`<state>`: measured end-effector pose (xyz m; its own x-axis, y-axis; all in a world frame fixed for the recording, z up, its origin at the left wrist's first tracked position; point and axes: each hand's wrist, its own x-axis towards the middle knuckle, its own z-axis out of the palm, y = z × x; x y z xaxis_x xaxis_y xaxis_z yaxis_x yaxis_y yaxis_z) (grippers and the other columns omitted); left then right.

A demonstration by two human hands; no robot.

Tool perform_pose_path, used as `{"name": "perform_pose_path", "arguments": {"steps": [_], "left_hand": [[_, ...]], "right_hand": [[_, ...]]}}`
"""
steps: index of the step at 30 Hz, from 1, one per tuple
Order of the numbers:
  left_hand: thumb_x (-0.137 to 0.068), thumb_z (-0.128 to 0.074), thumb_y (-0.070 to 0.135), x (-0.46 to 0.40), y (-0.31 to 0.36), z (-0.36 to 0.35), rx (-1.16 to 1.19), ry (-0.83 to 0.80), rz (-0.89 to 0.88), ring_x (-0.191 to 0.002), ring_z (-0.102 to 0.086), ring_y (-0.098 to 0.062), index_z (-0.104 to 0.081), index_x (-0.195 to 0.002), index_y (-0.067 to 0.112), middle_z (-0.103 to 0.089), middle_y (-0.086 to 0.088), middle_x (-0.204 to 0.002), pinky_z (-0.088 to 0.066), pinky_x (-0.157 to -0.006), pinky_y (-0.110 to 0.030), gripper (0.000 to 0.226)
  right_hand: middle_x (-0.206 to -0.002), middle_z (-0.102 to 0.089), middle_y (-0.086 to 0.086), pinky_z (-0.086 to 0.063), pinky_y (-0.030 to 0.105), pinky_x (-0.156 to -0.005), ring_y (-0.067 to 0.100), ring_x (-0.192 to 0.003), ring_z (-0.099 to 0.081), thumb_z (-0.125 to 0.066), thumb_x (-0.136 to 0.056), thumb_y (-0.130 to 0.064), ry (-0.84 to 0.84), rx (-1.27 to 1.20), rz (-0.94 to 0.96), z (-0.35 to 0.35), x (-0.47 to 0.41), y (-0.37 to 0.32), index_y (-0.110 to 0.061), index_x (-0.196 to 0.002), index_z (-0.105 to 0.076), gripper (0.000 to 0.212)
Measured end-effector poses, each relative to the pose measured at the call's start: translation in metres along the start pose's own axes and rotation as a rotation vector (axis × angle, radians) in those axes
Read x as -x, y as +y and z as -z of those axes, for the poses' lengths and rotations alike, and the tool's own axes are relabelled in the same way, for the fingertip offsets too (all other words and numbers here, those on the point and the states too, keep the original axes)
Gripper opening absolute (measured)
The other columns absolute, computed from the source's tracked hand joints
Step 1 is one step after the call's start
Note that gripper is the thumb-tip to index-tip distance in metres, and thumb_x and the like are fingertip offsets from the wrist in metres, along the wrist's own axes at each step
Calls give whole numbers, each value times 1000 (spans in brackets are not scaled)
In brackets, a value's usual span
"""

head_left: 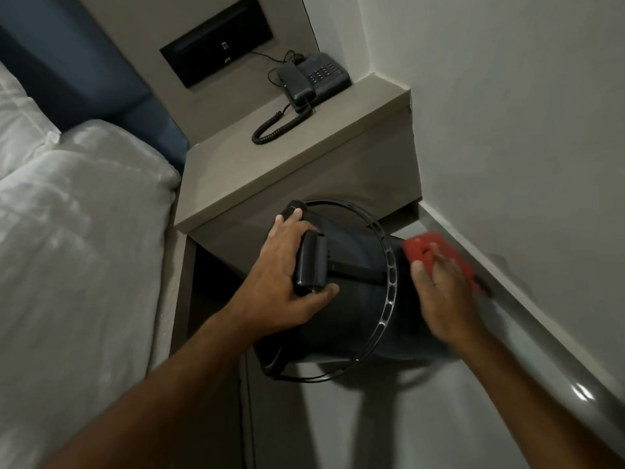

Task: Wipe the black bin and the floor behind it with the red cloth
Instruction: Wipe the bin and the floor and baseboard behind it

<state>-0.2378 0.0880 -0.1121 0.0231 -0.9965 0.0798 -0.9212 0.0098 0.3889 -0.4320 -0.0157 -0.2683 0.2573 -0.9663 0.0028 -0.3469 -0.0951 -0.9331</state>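
Note:
The black bin is tipped toward the wall on the right, with its lid and a thin perforated ring facing me. My left hand grips the lid's hinge block near the bin's top rim. My right hand presses the red cloth flat against the bin's outer side, close to the skirting; hand and cloth are blurred. The bin's far side and the floor behind it are hidden.
A grey bedside table with a black corded phone stands just behind the bin. The bed with white linen lies to the left. A glossy skirting board runs along the white wall on the right. Grey floor lies below.

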Motion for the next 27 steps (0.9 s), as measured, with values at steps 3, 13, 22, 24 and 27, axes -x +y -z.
{"name": "perform_pose_path", "arguments": {"steps": [3,13,22,24,27], "left_hand": [[-71,-75,43,-2,-6,2,1,8,62,-150,-3,-18,-33,-134,34,-16,9,-161,-16,-119,-58,76],[-65,-72,49,-5,6,7,-69,182,187,-101,-59,-22,-40,-121,32,-57,-1,-116,-56,-81,-41,67],[-66,-73,64,-34,1,26,-276,153,661,-67,-44,-12,-46,-97,23,-47,4,-78,-37,-56,-29,58],[-65,-72,67,-38,-1,27,-277,150,677,-68,-48,-13,-48,-96,21,-47,4,-76,-42,-59,-30,61],[-62,-70,70,-50,1,26,-310,142,698,-70,-56,-20,-53,-92,17,-56,-3,-77,-49,-62,-33,63]], "right_hand": [[-141,-53,2,-31,50,-117,23,-134,-46,-36,-97,-46,-66,-228,237,-24,22,-35,-24,-135,-52,47],[-147,-50,19,-35,57,-113,37,-138,-44,-37,-97,-49,123,-73,75,3,4,21,-11,-144,-46,61],[-159,-36,-1,-22,42,-122,18,-151,-25,-42,-98,-39,42,-54,421,-36,35,21,-24,-152,-33,57],[-163,-30,1,-26,51,-120,20,-152,-21,-38,-97,-48,71,-17,206,-22,26,51,-25,-155,-27,63],[-164,-24,6,-27,54,-119,25,-151,-20,-36,-95,-51,83,-85,47,-22,24,41,-24,-156,-24,68]]}}
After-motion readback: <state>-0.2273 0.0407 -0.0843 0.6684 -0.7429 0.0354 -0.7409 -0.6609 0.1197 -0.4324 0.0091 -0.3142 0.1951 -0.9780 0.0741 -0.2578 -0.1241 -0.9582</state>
